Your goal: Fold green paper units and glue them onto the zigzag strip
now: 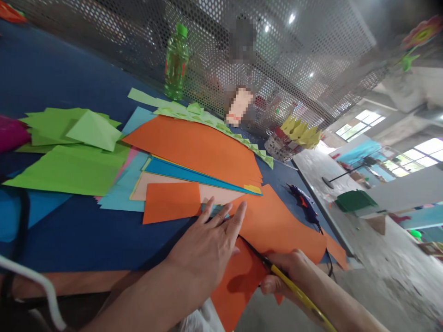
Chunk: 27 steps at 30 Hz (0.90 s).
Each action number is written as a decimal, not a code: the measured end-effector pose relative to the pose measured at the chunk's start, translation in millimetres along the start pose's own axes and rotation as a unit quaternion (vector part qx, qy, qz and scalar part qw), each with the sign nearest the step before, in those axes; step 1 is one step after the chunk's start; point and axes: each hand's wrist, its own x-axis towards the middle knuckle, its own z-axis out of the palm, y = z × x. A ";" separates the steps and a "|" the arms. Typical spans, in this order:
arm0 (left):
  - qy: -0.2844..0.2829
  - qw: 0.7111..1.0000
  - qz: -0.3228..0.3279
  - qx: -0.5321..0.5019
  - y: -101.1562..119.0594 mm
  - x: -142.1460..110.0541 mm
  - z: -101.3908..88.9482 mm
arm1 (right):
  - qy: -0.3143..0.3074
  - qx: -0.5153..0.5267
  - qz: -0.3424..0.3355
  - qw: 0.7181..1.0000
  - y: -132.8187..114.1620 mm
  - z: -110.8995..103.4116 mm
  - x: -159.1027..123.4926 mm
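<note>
My left hand (207, 244) lies with its fingers spread on a large orange sheet of paper (277, 216), near the table's front edge. My right hand (294, 272) is closed around a utility knife (294, 288) with a long yellow handle. Its thin dark blade reaches across the orange paper to just beside my left fingers. Below the blade, another part of orange paper (238, 276) hangs over the edge; I cannot tell whether it is still joined. A small orange rectangle (171, 202) lies just beyond my left hand.
Stacked coloured sheets (194, 147) and green paper pieces (79, 168) cover the table's middle and left. Behind them stand a folded green paper strip (214, 122), a green bottle (176, 62) and a paper-decorated basket (287, 143). A glue gun (304, 203) with a cable lies right.
</note>
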 end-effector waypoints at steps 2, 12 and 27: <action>-0.005 1.000 0.002 0.000 0.0 0.5 -0.4 | 0.008 -0.007 0.000 1.000 -0.7 -1.1 0.2; 0.017 1.000 -0.013 0.013 -0.1 -2.1 1.4 | -0.004 0.012 0.016 1.000 10.9 10.8 -19.1; 0.088 0.989 0.117 0.031 10.4 -2.2 -11.3 | 0.315 0.221 0.146 0.911 17.0 96.7 -44.8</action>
